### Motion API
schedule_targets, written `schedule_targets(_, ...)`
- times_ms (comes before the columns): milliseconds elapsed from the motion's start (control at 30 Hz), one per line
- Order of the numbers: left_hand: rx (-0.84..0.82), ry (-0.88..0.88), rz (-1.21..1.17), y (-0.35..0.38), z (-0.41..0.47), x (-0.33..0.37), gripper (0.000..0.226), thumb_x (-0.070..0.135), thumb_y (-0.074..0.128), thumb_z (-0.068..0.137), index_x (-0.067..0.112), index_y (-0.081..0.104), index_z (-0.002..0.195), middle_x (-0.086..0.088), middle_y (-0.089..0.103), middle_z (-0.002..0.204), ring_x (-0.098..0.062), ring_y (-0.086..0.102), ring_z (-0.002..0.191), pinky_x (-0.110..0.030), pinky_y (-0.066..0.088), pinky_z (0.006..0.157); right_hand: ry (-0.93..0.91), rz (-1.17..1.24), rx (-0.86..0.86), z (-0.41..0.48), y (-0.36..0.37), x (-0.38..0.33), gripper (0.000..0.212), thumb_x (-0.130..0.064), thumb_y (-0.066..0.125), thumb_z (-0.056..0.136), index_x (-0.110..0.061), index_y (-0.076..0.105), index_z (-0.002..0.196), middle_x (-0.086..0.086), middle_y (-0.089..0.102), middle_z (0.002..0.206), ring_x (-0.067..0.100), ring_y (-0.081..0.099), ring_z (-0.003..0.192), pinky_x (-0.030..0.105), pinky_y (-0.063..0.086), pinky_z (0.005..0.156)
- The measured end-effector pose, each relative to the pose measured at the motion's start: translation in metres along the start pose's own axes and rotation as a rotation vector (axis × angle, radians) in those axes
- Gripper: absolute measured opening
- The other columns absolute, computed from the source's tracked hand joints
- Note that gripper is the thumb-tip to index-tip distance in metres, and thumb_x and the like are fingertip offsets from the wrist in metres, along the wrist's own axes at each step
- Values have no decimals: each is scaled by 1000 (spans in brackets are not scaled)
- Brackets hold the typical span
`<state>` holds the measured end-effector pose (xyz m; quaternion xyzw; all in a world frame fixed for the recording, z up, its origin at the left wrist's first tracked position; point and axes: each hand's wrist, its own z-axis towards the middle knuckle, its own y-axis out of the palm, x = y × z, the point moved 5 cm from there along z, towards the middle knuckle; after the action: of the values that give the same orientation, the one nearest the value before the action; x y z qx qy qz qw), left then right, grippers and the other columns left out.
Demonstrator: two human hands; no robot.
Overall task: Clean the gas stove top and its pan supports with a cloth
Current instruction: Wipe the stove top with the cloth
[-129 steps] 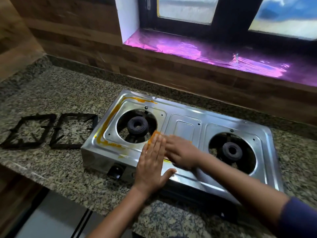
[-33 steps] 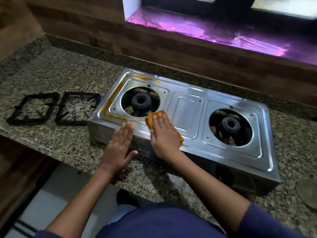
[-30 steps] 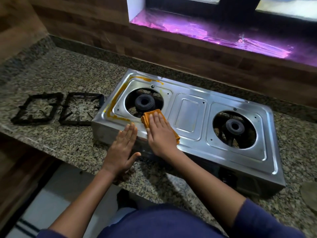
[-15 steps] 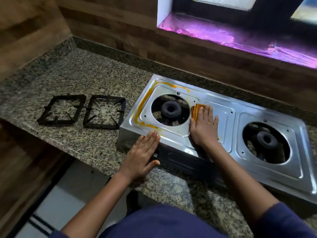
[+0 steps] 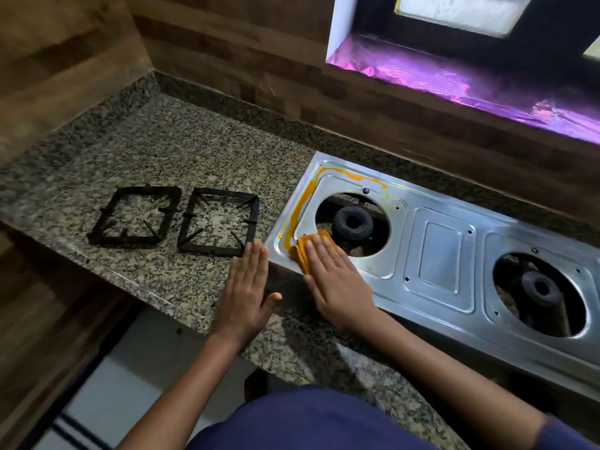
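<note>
From where I sit, the granite counter (image 5: 156, 151) fills most of the view, and the steel gas stove top (image 5: 441, 258) lies on its right part, running out of frame. The two black pan supports (image 5: 211, 251) rest side by side on the counter just left of the stove, off the burners, with no hand on them; I judge them not yet wiped.

The left hand (image 5: 248, 290) lies flat on the counter, fingers straight and together, fingertips just beside the stove's near left corner, holding nothing. The right hand (image 5: 337, 280) is flat too, fingers straight, pressing the folded orange cloth (image 5: 300, 251) onto that corner; it pins the cloth and does not clutch it.

An orange spill streak (image 5: 292, 219) runs up the left channel from the cloth and along the back edge. To do this pass well I would push one folded edge into the channel, follow the streak in a single steady stroke, turn to a fresh face before the back edge, and brace the stove so it cannot slide.

No real containers here: the left opening (image 5: 373, 246) holds a dark burner head (image 5: 352, 224), and the right opening (image 5: 571, 319) holds its own burner (image 5: 540, 287)
</note>
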<state>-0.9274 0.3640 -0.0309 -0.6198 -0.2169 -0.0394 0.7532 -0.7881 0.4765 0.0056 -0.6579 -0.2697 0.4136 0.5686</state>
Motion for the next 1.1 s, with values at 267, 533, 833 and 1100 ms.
schedule_targets(267, 59, -72, -79, -24, -1, -30, 87, 67, 2, 92, 6, 8, 154, -9, 0, 163, -21, -2, 151, -41, 0, 122, 139, 49, 21, 144, 5, -21, 63, -40, 24, 103, -10, 8, 156, 10, -1, 164, 21, -6, 151, 36, -5, 121)
schedule_targets(533, -28, -236, -656, -9, 4, -33, 97, 87, -3, 76, 31, 13, 153, 15, 7, 160, 0, 3, 147, -31, 9, 121, 183, 16, 26, 142, 1, -9, 64, -42, 20, 103, -7, 9, 155, 12, -1, 163, 23, -7, 151, 35, -5, 122)
schedule_targets(833, -92, -462, -1290, 11, 6, -20, 105, 96, 14, 65, 32, 29, 147, 14, 24, 156, 0, 17, 145, -34, 9, 123, 82, 22, 68, 127, 8, -35, 65, -46, 16, 98, -12, 33, 150, 10, 22, 161, 23, 7, 151, 36, 3, 121)
schedule_targets(1100, -167, -481, -1302, 5, 2, -24, 96, 97, 10, 65, 48, 33, 144, 11, 24, 159, -7, 17, 147, -47, 8, 122, 267, -14, 48, 192, -4, 26, 57, -38, 26, 104, -10, 21, 154, 12, 7, 163, 25, -2, 151, 40, 1, 122)
